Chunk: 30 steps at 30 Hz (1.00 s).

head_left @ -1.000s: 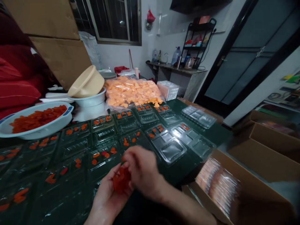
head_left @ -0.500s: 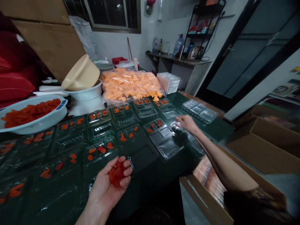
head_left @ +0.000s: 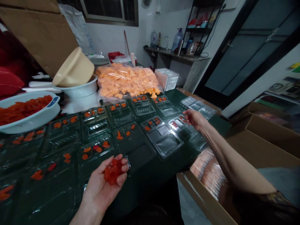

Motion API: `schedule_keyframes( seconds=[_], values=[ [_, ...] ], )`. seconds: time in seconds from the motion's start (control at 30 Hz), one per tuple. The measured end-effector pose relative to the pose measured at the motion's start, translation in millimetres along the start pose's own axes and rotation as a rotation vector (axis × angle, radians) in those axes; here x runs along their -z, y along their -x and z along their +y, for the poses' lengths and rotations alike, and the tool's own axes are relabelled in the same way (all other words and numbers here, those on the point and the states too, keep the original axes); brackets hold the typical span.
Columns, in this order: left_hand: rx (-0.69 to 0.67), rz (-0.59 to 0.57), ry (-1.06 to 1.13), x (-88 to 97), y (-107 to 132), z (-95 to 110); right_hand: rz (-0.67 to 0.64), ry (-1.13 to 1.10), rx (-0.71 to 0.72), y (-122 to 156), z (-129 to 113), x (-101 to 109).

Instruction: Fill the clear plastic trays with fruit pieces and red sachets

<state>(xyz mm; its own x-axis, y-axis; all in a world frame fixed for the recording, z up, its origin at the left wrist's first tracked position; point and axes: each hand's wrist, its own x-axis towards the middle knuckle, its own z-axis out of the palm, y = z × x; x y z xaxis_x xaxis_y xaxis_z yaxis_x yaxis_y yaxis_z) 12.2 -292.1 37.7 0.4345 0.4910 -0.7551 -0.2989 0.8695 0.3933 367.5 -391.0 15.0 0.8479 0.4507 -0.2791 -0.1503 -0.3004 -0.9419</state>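
Note:
My left hand point(head_left: 106, 181) is cupped, palm up, around a handful of small red-orange pieces point(head_left: 113, 171). It hovers over the near edge of the dark green table, in front of the clear plastic trays. Further off, my right hand point(head_left: 195, 119) reaches above a clear tray point(head_left: 185, 132) at the right end of the near row. Its fingers are drawn together, and anything between them is too small to make out. Red-orange pieces lie in that tray's small upper compartments, just left of my fingertips. A neighbouring tray point(head_left: 164, 132) also has several pieces in its small compartments.
A pale blue basin point(head_left: 35, 117) of red-orange pieces stands at the left. Behind the trays lies a clear bag of orange pieces point(head_left: 127, 82). A cream tub point(head_left: 75, 70) leans in a white basin. An open cardboard box point(head_left: 199, 193) with stacked plastic is beneath my right arm.
My right hand has moved slightly right over the end tray, uncovering red-orange pieces in its compartments. My left hand still cups its handful. The view has shifted a little.

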Motion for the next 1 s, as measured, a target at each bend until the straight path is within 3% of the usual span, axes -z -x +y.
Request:
schedule_keyframes(
  seconds=[0.13, 0.3, 0.4, 0.57, 0.7, 0.83, 0.9, 1.0],
  values=[
    [0.025, 0.006, 0.003, 1.1, -1.2, -0.7, -0.031, -0.258, 0.004, -10.1, 4.6, -6.9],
    [0.021, 0.013, 0.034, 2.4, -1.6, -1.4, 0.070, -0.326, 0.111, -19.9, 16.6, -20.0],
    [0.001, 0.022, 0.044, 3.9, -1.5, -0.3, 0.066, -0.343, 0.133, -20.7, 20.0, -22.0],
    [-0.012, 0.048, 0.031, 1.7, -1.7, 0.0, -0.011, -0.354, 0.151, -15.6, 17.4, -19.1],
    [-0.034, 0.009, -0.037, -0.6, -0.1, -2.5, 0.060, -0.407, 0.184, -15.3, 5.4, -10.4],
    [-0.105, -0.008, -0.121, 0.1, 2.4, -5.2, 0.136, -0.333, 0.101, -11.3, -5.0, 0.7],
    [-0.149, 0.033, -0.152, 0.6, 2.9, -5.4, 0.105, -0.247, 0.116, -6.1, -4.2, 2.8],
    [-0.181, 0.082, -0.182, 0.2, 3.2, -5.2, -0.026, 0.213, 0.290, 1.8, 3.4, 0.3]
  ],
)
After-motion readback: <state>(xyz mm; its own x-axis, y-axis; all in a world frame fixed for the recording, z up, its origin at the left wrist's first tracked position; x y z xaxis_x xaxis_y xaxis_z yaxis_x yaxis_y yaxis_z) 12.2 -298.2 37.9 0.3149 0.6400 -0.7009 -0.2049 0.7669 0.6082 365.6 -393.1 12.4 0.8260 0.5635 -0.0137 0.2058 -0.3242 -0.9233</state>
